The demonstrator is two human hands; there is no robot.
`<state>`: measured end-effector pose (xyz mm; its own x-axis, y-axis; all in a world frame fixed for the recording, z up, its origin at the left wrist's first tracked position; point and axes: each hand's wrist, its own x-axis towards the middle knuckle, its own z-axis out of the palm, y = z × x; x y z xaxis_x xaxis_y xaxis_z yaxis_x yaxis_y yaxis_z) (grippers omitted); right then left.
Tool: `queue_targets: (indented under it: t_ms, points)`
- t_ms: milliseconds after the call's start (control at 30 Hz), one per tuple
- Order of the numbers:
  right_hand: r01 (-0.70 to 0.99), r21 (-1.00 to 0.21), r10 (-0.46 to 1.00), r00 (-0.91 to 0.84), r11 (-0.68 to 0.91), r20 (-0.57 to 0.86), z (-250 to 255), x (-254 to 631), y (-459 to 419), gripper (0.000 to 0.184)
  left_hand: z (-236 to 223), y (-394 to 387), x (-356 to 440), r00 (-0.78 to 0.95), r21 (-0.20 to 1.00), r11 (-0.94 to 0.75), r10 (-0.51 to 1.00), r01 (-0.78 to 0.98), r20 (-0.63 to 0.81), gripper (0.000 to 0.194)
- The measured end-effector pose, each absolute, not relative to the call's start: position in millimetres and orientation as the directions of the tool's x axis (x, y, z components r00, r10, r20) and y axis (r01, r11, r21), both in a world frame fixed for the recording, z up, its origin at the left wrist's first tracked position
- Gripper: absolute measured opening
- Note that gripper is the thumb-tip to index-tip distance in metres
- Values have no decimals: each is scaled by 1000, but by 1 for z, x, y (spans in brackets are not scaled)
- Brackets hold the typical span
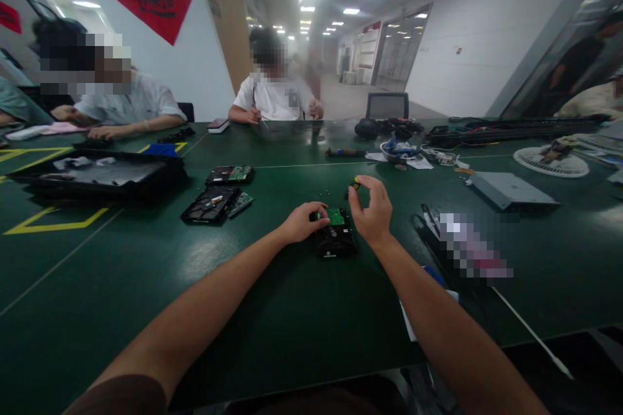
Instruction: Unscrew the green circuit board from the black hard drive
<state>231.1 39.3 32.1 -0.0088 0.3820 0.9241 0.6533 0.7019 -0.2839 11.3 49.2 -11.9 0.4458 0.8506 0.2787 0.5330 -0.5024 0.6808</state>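
A black hard drive (335, 243) with a green circuit board (337, 216) on its upper face lies on the table in front of me. My left hand (305, 222) grips its left side, fingers curled over the far left corner of the board. Just right of the drive, my right hand (374, 209) pinches a small screwdriver (357, 183) with a yellow and black handle. The screwdriver's tip is too dark and small to make out. A few tiny screws (325, 193) are scattered on the table beyond the drive.
Left of my hands lie two more hard drives (204, 205) and a loose circuit board (241, 205). Farther left stands a black tray (97, 175). A grey metal case (513, 190) and a white round grille (551, 161) are at right. Co-workers (277, 94) sit across the green table (272, 318).
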Motion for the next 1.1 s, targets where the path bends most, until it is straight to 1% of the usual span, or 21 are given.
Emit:
queue_targets:
  t_ms: [133,300,500,700,833,933,1100]
  points:
    - [658,-287,393,-16,697,919,34,231,38,28,-11,49,11,443,679,-496,854,541,272,14]
    - [645,-317,399,21,695,917,32,230,39,29,-10,49,11,454,677,-494,853,546,257,15]
    - [649,-312,420,-12,694,908,34,230,37,25,-10,48,11,446,681,-491,856,542,262,15]
    - [633,-341,410,41,695,911,31,229,38,25,-8,48,11,451,681,-488,856,546,252,15]
    - [648,-317,406,12,693,914,32,230,38,22,-8,47,11,446,677,-497,854,543,270,14]
    - [653,-301,403,-7,695,915,33,230,38,24,-9,47,11,442,680,-493,856,542,269,14]
    - [632,-338,404,42,698,914,31,229,39,24,-8,47,10,456,680,-508,846,529,277,14]
